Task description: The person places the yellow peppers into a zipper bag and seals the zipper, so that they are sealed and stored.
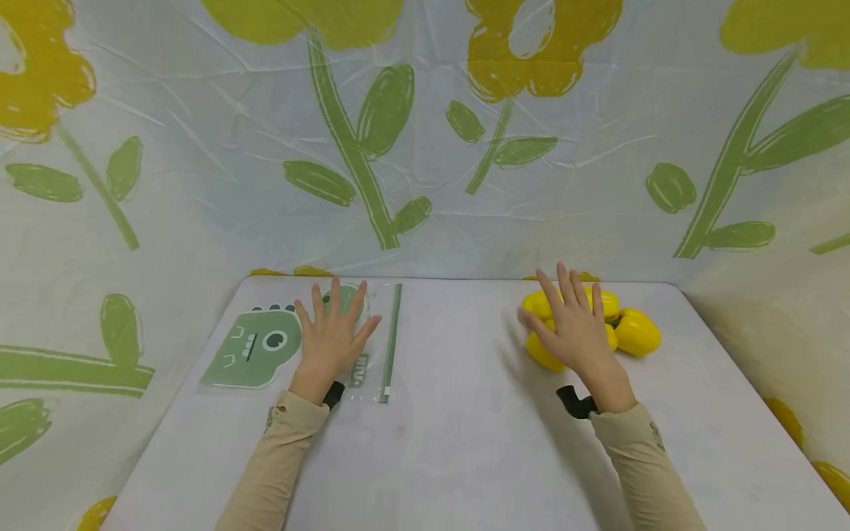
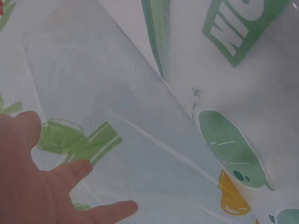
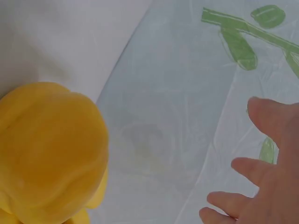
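- The left hand (image 1: 328, 339) appears in front of a clear zip bag with a green dinosaur print (image 1: 249, 354); its grip is empty, fingers spread, and the left wrist view shows fingers apart from the bag.
- The right hand (image 1: 576, 330) hovers before the yellow bell peppers (image 1: 639, 333), likewise fanned out and holding nothing; the right wrist view shows a gap between fingers and the nearest pepper.
- The bag lies on the left of the counter (image 1: 458, 450), probably flat because nothing seems to fill it. Its green zip strip (image 1: 393, 343) runs along the right edge, facing the middle; whether it is sealed I cannot tell.
- The peppers sit bunched toward the far right, seemingly steadied by leaning on one another; the hand hides some, so their number is unclear.
- Bag and peppers stand well apart, one before each hand, perhaps so each is within easy reach.
- Behind hangs a flower-printed sheet (image 1: 584, 199), presumably a plain-purpose backdrop.
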{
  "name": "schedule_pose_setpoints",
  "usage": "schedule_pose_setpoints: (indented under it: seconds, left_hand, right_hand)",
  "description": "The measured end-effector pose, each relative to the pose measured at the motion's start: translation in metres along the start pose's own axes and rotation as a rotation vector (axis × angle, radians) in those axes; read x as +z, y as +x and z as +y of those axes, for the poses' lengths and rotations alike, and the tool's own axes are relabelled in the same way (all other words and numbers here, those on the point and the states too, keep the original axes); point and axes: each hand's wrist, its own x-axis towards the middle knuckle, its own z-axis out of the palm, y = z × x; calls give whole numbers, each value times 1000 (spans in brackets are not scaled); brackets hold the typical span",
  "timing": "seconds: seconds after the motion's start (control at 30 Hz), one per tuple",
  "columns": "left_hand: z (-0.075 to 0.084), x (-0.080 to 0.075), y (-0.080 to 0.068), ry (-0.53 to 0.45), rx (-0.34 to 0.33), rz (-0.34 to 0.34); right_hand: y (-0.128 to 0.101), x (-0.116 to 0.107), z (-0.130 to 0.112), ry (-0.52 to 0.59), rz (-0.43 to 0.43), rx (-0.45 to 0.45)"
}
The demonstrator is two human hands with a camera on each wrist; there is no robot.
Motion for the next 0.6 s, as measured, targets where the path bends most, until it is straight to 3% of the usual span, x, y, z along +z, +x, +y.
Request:
schedule_pose_setpoints:
  seconds: [0.23, 0.43, 0.53, 0.6]
  left_hand:
    - [3, -3, 0, -2, 21, 90]
    - [6, -6, 0, -8, 115, 299]
    - [8, -6, 1, -37, 147, 377]
    - [11, -7, 1, -78, 145, 380]
  right_hand:
    - [4, -4, -4, 106, 144, -40]
    - [10, -9, -10, 252, 294, -92]
    - [12, -12, -16, 346, 308, -84]
    - [13, -14, -21, 418, 300, -63]
